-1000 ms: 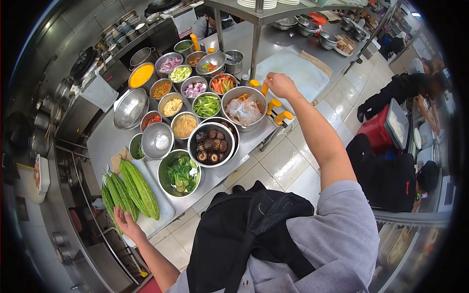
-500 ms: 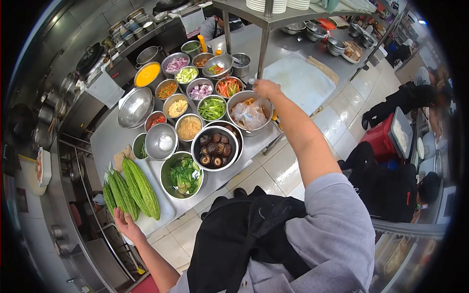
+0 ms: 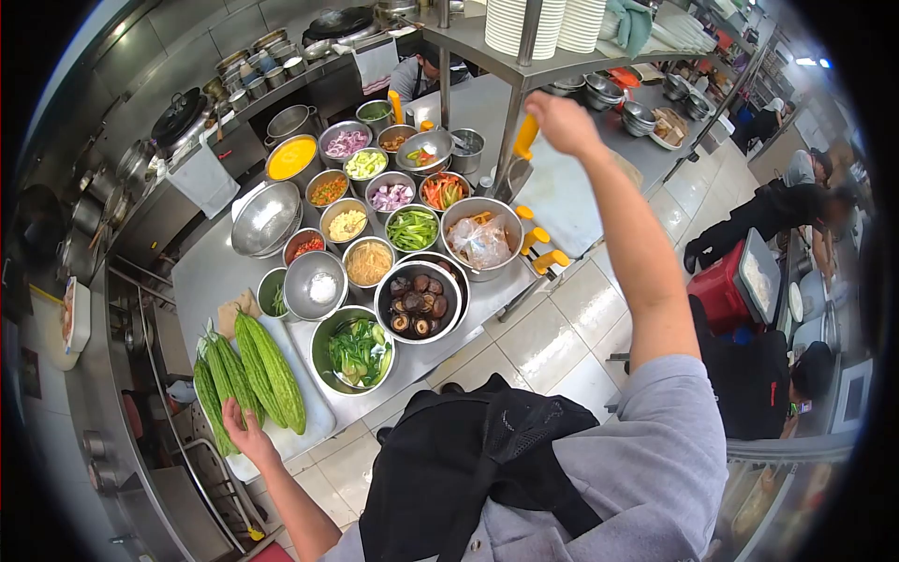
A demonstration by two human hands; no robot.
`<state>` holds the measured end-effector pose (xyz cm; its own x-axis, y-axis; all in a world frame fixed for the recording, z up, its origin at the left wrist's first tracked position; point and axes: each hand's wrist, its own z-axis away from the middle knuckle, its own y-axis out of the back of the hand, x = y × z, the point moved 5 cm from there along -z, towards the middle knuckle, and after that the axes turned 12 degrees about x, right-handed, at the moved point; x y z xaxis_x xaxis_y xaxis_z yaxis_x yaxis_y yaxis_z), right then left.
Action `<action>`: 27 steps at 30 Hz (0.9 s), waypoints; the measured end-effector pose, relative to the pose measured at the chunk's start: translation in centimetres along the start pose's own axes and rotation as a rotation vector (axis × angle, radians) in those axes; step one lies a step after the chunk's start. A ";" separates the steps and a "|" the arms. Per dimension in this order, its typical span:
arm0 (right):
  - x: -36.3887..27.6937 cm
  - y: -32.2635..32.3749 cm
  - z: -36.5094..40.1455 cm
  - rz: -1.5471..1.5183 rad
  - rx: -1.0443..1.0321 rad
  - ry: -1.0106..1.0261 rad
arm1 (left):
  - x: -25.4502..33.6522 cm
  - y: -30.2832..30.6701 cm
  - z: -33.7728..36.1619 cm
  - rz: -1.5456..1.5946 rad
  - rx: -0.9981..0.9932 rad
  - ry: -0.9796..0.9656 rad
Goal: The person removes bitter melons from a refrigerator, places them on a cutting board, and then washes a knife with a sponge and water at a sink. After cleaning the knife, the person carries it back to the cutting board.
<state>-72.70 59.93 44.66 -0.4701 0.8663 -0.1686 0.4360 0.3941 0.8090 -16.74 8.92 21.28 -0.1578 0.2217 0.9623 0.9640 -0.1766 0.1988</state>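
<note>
Raised over the far right of the counter, my right hand (image 3: 568, 124) is closed around a yellow-handled knife (image 3: 525, 139). Its metal blade points downward beside a shelf post. Just below sits a metal pot (image 3: 483, 208) holding a clear plastic bag (image 3: 479, 242). My left hand (image 3: 245, 433) is open, fingers apart, and its fingertips overlap the lower ends of several bitter melons (image 3: 267, 370). Those long green bitter melons lie side by side on a white cutting board (image 3: 316, 405).
Several bowls of cut vegetables crowd the counter, including mushrooms (image 3: 417, 302) and leafy greens (image 3: 358, 351). Yellow handles (image 3: 551, 261) stick out at the counter's right edge. A white board (image 3: 552, 211) lies under a shelf (image 3: 609, 54). Other people work at the right and back.
My right hand has risen away from the pot's rim, and the yellow-handled knife now shows in it. My left hand stays beside the bitter melons. The view has shifted slightly.
</note>
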 end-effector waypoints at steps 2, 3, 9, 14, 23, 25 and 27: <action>0.5 3.9 -1.6 -0.023 0.141 0.065 | -0.3 -0.7 -0.6 -0.013 -0.043 -0.101; 0.4 6.1 -2.1 -0.082 0.214 0.134 | -0.3 -1.1 -0.8 -0.007 -0.041 -0.102; -3.0 18.5 -1.7 -0.270 0.431 0.242 | 5.1 -4.8 -0.4 0.099 -0.149 -0.239; -6.2 20.7 -1.3 -0.682 0.423 0.223 | 17.2 -9.2 2.5 0.254 -0.358 -0.358; -23.3 2.9 1.2 -1.803 -0.140 0.094 | 28.3 -9.7 2.7 -0.190 -0.650 -0.657; -28.7 0.2 2.7 -1.872 -0.221 0.076 | 25.3 -7.3 0.7 -0.278 -0.832 -0.454; -33.6 -1.5 4.2 -1.903 -0.324 0.114 | 21.0 -4.5 0.5 -0.283 -1.127 -0.230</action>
<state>-54.35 31.49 46.73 -0.1289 -0.5907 -0.7965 -0.7595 0.5752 -0.3037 -24.26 14.86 40.47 -0.1819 0.5359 0.8245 0.1499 -0.8135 0.5619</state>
